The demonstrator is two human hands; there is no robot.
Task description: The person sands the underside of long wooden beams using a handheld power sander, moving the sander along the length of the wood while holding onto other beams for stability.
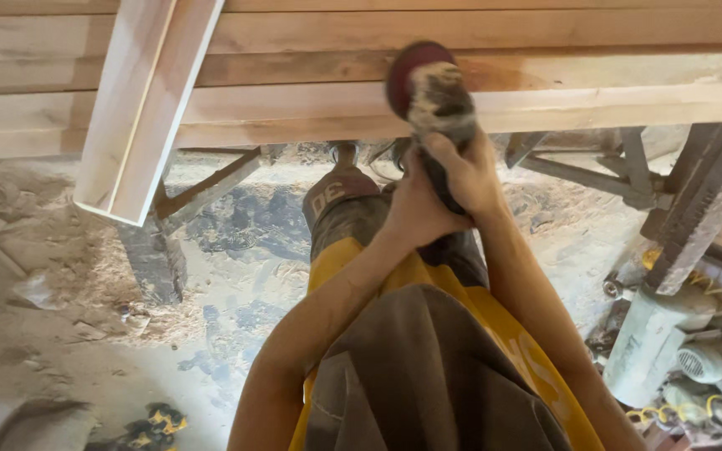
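Concrete floor (85, 334) covered in sawdust; metal trestle legs (202, 192) stand on it; pale motor unit (670, 351) at right.

One head-worn camera looks steeply down, close over both forearms, toward the sawdust-strewn floor (85, 334).

Planks on metal trestles, over a dusty floor

Long pale wooden planks (545, 92) lie side by side across angle-iron trestles (620, 167); a shorter board (139, 108) rests crosswise on them. Sawdust covers the floor (60, 334).
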